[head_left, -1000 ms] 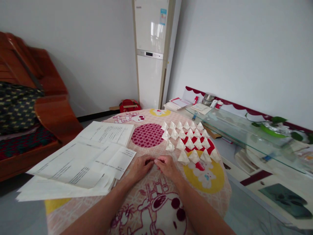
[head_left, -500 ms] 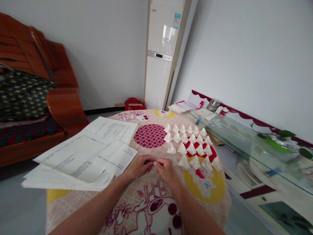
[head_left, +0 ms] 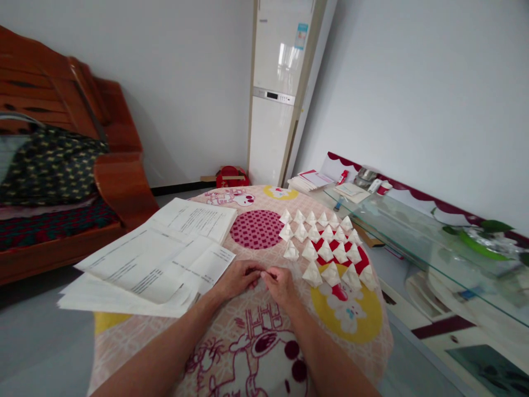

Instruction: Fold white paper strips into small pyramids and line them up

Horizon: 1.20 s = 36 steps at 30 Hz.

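My left hand (head_left: 241,279) rests on the patterned tablecloth (head_left: 256,298) with its fingers curled, beside the right edge of the printed sheets. Its fingertips meet those of my right hand (head_left: 279,284), whose fingers are drawn together too. No object shows between them. To the left lies a spread stack of white printed paper (head_left: 161,259), the upper sheets creased and partly overlapping. Right of my hands, folded white paper pyramids (head_left: 325,251) stand in several rows; the closest one (head_left: 312,274) is a short way from my right hand.
A glass-topped cabinet (head_left: 413,237) runs along the right, carrying papers (head_left: 312,179), a paper cup (head_left: 384,188) and a green bowl (head_left: 481,245). At left is a wooden sofa (head_left: 119,187). A tall white appliance (head_left: 270,132) and a red item (head_left: 232,176) stand behind the table.
The whole view has shifted slightly, with the sofa and papers appearing a little further right. Both hands keep the same pose with fingertips together.
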Each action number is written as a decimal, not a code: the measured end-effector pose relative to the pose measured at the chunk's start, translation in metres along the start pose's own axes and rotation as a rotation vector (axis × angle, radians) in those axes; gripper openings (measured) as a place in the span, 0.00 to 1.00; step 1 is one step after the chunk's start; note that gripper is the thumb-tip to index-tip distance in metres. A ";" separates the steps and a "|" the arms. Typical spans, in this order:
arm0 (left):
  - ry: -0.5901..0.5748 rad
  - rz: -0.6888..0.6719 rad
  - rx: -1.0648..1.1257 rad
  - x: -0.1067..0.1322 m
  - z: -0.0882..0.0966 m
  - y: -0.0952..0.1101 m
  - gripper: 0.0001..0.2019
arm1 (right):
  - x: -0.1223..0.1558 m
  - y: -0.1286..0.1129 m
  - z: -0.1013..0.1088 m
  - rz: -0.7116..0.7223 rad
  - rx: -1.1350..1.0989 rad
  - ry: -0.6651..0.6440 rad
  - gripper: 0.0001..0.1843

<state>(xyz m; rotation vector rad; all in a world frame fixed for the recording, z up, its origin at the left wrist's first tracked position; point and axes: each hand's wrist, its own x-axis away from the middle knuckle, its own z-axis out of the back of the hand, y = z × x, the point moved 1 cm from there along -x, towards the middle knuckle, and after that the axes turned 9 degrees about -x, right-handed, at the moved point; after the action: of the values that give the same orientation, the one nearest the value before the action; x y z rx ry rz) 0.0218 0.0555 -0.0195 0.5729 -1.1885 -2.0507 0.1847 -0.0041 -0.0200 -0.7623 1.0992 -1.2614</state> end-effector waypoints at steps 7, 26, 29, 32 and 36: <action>0.017 -0.018 -0.047 0.001 0.001 -0.001 0.18 | -0.002 0.002 0.001 -0.016 -0.020 -0.022 0.17; 0.031 -0.035 -0.074 0.004 0.002 0.008 0.17 | -0.001 -0.008 0.005 -0.023 0.015 -0.011 0.19; 0.034 -0.026 -0.067 0.003 0.002 0.007 0.18 | -0.001 -0.007 0.005 -0.026 0.020 -0.017 0.19; 0.042 -0.026 -0.076 0.003 0.002 0.005 0.18 | -0.001 -0.007 0.005 -0.017 0.027 -0.009 0.19; 0.043 -0.027 -0.093 0.002 0.002 0.003 0.18 | -0.001 -0.007 0.004 -0.023 -0.003 -0.015 0.19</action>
<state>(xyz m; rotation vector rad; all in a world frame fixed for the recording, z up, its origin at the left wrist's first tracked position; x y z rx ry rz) 0.0204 0.0538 -0.0159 0.5886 -1.0601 -2.0938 0.1860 -0.0053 -0.0117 -0.7875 1.0836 -1.2718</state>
